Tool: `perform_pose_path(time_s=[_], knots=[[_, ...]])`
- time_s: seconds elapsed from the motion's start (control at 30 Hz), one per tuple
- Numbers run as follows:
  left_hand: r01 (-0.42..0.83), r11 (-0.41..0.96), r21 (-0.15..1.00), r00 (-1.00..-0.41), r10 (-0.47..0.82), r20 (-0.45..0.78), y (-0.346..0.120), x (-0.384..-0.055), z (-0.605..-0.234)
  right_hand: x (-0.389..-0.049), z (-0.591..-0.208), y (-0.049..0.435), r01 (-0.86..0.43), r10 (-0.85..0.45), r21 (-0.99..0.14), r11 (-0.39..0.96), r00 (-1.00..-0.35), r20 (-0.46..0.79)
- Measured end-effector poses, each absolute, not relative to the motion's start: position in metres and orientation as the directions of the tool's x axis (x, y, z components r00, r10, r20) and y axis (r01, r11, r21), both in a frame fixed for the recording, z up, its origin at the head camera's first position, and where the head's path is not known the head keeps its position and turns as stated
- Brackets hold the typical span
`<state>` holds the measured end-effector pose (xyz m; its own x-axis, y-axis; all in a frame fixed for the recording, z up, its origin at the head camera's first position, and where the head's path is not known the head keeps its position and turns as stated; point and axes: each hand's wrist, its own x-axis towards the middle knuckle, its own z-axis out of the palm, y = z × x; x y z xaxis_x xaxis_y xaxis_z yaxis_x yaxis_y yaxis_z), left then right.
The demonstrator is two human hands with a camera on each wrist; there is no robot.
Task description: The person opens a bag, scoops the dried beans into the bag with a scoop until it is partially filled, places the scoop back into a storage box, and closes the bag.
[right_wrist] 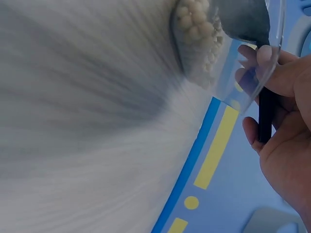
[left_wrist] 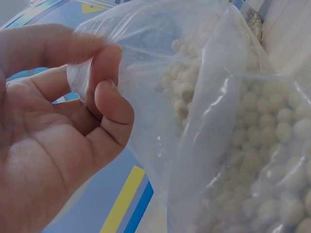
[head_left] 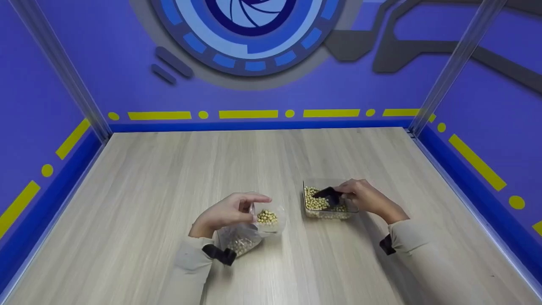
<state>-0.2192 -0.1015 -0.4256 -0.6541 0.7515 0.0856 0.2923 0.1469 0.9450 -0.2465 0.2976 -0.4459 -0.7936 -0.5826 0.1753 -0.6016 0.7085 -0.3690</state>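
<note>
My left hand (head_left: 226,212) pinches the edge of a clear plastic bag (head_left: 226,237) and holds its mouth wide. Pale yellow soybeans (head_left: 267,217) show through the opening and fill the bag's lower part. In the left wrist view, curled fingers (left_wrist: 109,104) grip the bag's thin film. To the right stands a clear rectangular box (head_left: 311,215) of the same beans. My right hand (head_left: 367,198) grips the handle of a black scoop (head_left: 330,195), whose bowl is down among the beans. The right wrist view shows the handle running through the fingers beside the box wall.
Box and bag stand side by side on a light wooden table (head_left: 169,178), a narrow gap between them. Blue panels (head_left: 237,99) with yellow marks close off the back and both sides. Clear corner posts (head_left: 461,59) rise at the back corners.
</note>
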Motion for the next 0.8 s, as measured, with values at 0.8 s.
perform_pose_path(time_s=[0.8], knots=[[0.289, 0.149, 0.946, -0.652, 0.754, 0.080, -0.1009, -0.2210, -0.4263, -0.2460, -0.4571, 0.2979, -0.528, -0.552, -0.497, 0.689, -0.826, 0.113]])
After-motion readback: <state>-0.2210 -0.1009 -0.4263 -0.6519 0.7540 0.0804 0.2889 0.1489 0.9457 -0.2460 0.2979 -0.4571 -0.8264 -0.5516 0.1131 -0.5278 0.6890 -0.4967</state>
